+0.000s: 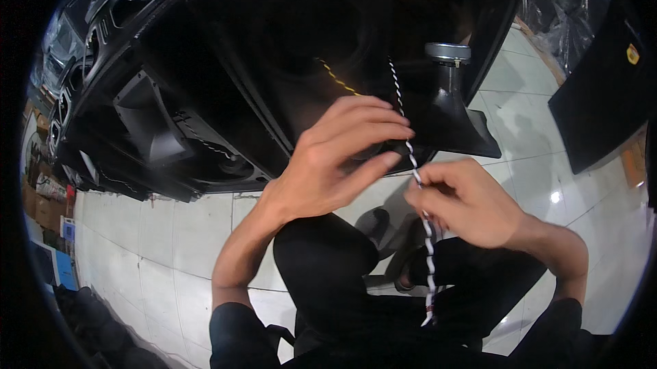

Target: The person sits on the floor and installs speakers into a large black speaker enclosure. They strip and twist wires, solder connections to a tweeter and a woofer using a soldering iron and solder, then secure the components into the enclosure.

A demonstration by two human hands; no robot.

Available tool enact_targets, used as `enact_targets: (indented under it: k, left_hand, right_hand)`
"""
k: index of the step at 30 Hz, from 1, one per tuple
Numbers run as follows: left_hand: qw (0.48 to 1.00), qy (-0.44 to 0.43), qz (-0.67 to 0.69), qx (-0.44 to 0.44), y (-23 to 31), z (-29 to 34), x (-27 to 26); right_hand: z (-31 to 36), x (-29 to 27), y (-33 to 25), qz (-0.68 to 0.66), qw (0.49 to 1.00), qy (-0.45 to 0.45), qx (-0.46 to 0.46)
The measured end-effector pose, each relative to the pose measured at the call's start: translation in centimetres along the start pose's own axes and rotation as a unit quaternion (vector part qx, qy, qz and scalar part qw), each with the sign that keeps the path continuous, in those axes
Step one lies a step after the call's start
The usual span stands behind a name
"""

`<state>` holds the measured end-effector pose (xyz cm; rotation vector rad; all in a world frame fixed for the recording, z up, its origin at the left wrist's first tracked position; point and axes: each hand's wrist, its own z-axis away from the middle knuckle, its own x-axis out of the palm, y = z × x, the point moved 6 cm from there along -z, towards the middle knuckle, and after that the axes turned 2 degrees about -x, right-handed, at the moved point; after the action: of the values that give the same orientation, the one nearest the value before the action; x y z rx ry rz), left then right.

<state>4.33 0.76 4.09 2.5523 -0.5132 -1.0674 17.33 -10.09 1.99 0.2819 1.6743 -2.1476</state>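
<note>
A black-and-white twisted wire (430,263) runs from inside a black speaker cabinet (236,54) down toward my lap, where its loose end hangs. My right hand (472,203) pinches this wire about midway along. Just above, my left hand (349,153) has its fingers stretched out and the thumb apart, fingertips right beside the wire; whether they touch it I cannot tell. Behind the left hand, a yellow-and-black twisted wire (337,78) comes out of the cabinet. A black horn (465,119) with a round silver driver (448,53) stands at the cabinet's right side.
Left of the cabinet is another black one with a grey horn (152,122). A dark panel (602,92) leans at the right, near clear plastic wrapping (564,6). Under my knees lies pale tiled floor (164,252). Boxes (48,208) stand far left.
</note>
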Motion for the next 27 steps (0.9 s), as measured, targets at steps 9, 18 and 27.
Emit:
enact_targets:
  k: [9,18,27]
  left_hand:
    - [0.961,-0.207,0.123,0.136,2.0,-4.0,8.3]
    - [0.975,-0.151,-0.019,-0.162,-2.8,-7.6,5.9]
    - [0.930,-0.144,0.166,-0.295,-2.7,-7.4,7.0]
  right_hand:
    - [9.8,-3.6,1.1,-0.124,0.990,0.072,0.012]
    - [5.5,-13.4,1.2,0.070,0.927,0.329,-0.165]
    - [0.6,-10.4,2.7,-0.037,0.977,0.181,-0.108]
